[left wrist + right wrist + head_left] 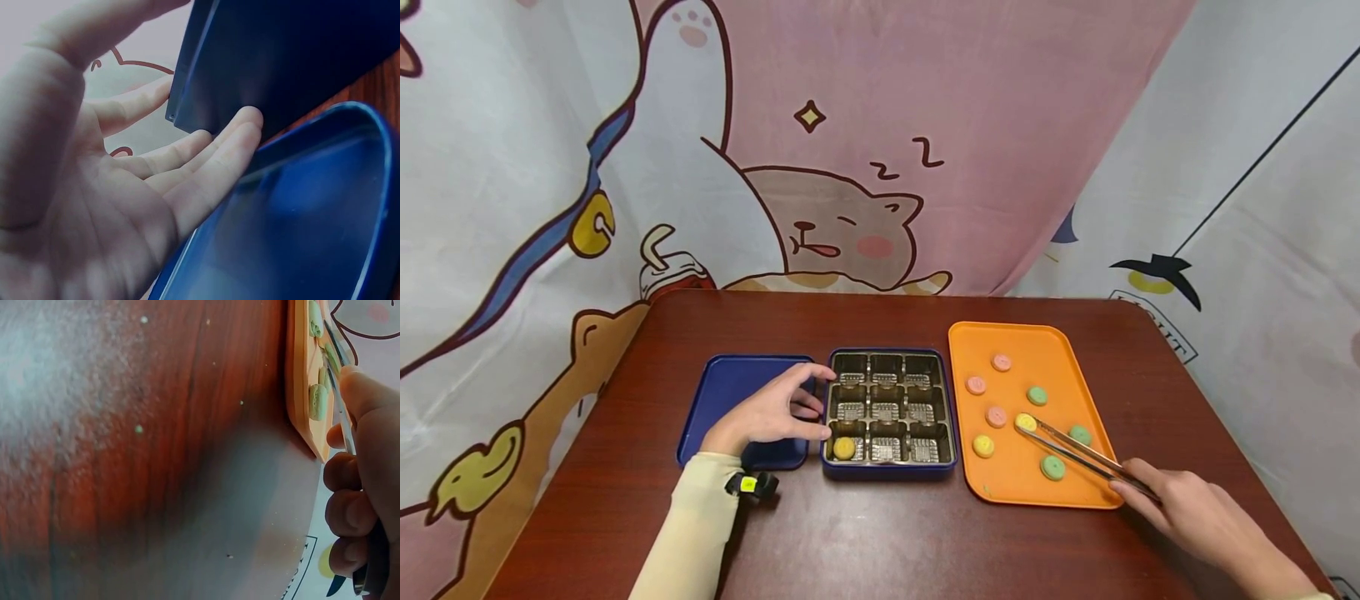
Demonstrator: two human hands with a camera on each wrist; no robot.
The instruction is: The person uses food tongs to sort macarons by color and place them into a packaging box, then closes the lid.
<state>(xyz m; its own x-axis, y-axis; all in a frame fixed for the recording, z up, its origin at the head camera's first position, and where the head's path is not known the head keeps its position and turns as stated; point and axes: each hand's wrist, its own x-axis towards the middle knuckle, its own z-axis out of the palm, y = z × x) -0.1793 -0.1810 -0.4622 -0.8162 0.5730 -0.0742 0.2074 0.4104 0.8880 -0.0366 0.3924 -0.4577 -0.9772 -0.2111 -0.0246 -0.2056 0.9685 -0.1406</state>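
Observation:
My right hand (1198, 508) grips a pair of slim metal tongs (1078, 450), whose tips straddle a yellow macaron (1026, 422) on the orange tray (1037, 493). In the right wrist view, the fingers (350, 512) wrap the tongs' dark handle end. Around those tips lie pink macarons (996, 417), green macarons (1052, 467) and another yellow macaron (983, 447). My left hand (772, 410) rests against the left side of a dark blue box (891, 472), fingers fairly straight. Its divided insert holds one yellow macaron (844, 448) in the near left compartment; the other compartments hold nothing.
A shallow blue lid (733, 379) lies left of the box, partly under my left hand. The box stands close to the orange tray's left edge. A cartoon-printed cloth (842, 83) hangs behind the brown table (880, 533). Small crumbs show on the tabletop in the right wrist view.

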